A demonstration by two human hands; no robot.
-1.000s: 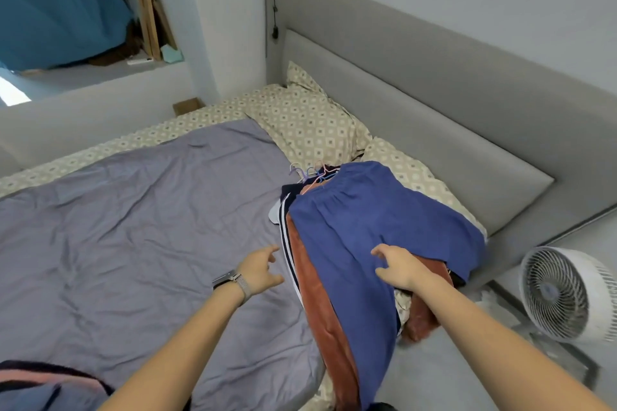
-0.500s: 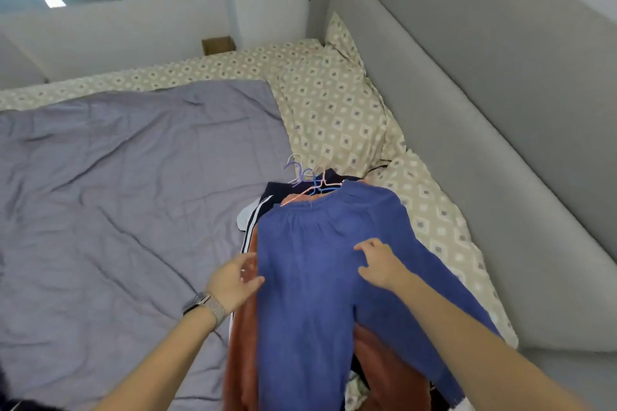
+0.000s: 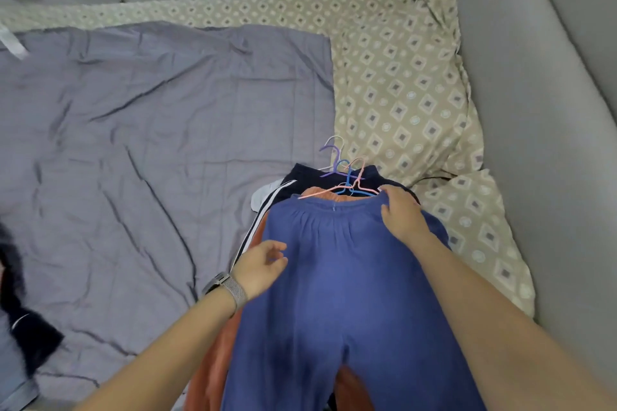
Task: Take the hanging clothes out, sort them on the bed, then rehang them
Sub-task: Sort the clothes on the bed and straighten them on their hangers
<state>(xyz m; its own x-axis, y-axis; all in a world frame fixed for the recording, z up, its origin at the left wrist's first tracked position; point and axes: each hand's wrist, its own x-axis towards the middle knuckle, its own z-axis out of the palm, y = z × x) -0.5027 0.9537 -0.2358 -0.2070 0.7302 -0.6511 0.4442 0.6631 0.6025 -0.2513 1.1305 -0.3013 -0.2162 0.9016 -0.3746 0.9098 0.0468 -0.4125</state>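
While your right hand (image 3: 402, 215) lies on the waistband of the blue trousers (image 3: 337, 294), fingers curled over its edge, your left hand (image 3: 260, 269) hovers loosely spread at their left side. These trousers top a pile with an orange garment (image 3: 218, 349) and a dark striped one (image 3: 293, 185) beneath. Hangers (image 3: 344, 173) fan out above the waistband. This pile lies on the bed (image 3: 150, 143), beside the pillows (image 3: 400, 93).
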